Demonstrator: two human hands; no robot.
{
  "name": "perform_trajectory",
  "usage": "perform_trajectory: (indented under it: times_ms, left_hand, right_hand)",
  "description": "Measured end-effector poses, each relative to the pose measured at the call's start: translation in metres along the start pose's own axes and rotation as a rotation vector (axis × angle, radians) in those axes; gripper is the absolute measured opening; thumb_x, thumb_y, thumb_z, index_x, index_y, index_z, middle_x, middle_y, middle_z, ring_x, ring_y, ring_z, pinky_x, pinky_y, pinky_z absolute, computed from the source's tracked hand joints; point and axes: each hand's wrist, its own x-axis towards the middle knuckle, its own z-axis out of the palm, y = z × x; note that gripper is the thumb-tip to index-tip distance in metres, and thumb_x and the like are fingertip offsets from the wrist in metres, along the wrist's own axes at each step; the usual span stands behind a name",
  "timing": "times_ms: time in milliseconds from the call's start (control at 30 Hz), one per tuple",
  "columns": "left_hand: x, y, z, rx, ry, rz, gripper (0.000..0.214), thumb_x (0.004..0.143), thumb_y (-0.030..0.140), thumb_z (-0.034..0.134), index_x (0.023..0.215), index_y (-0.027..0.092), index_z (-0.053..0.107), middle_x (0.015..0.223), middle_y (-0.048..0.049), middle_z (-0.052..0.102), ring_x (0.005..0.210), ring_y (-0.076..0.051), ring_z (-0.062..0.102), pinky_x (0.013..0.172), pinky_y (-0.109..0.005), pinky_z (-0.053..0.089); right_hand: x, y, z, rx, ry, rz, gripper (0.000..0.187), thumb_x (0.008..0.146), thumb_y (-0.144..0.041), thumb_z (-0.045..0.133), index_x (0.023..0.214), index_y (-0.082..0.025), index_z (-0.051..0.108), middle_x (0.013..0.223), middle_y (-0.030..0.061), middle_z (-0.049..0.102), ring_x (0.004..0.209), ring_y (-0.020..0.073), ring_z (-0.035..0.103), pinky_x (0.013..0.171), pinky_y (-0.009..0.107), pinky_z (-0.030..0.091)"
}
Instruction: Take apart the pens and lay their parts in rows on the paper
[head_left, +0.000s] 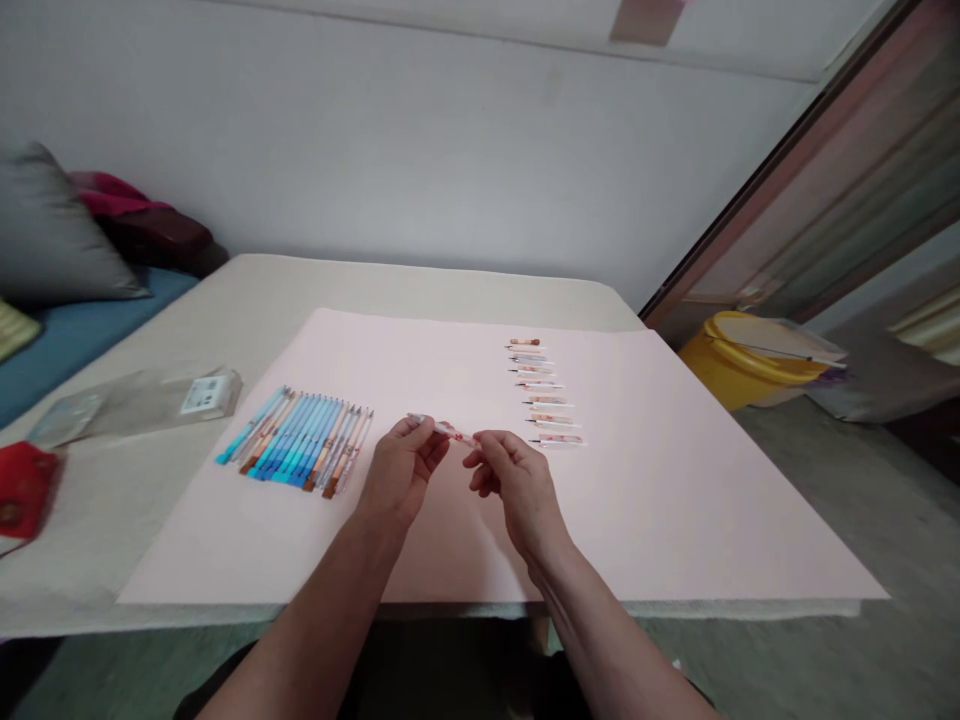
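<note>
Both my hands hold one pen [442, 428] above a pink sheet [675, 500]. My left hand [401, 475] pinches the pen's left part. My right hand [514, 485] pinches its right end with fingertips. To the left of my hands lies a row of several blue and orange pens [300, 440], side by side. Beyond my right hand, a column of several short pen parts [544, 395] lies on the sheet.
The pink sheet covers a beige table [187, 330]. A clear plastic package [135, 400] and a red item [22, 485] lie at the table's left. A yellow bucket [742, 370] stands on the floor to the right. Cushions [60, 240] lie far left.
</note>
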Motion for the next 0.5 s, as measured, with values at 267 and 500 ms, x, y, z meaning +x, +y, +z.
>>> perform_trajectory:
  times_ms: [267, 500]
  left_hand:
    - [-0.0003, 0.0009, 0.0006, -0.01, 0.051, 0.005, 0.009, 0.073, 0.015, 0.067, 0.073, 0.012, 0.058, 0.081, -0.0054, 0.064, 0.075, -0.01, 0.061, 0.069, -0.02, 0.05]
    - [0.0, -0.0001, -0.0014, 0.012, 0.009, 0.004, 0.009, 0.073, 0.017, 0.067, 0.075, 0.013, 0.059, 0.082, -0.006, 0.064, 0.077, -0.011, 0.061, 0.07, -0.02, 0.05]
  right_hand:
    - [0.001, 0.0004, -0.0005, -0.063, 0.055, -0.042, 0.017, 0.07, -0.029, 0.065, 0.082, -0.018, 0.061, 0.066, -0.0002, 0.064, 0.052, 0.0109, 0.056, 0.049, 0.022, 0.041]
    - [0.0012, 0.0045, 0.0, 0.067, 0.004, 0.017, 0.019, 0.076, -0.035, 0.06, 0.078, -0.016, 0.06, 0.067, 0.002, 0.063, 0.048, 0.0086, 0.051, 0.046, 0.021, 0.037]
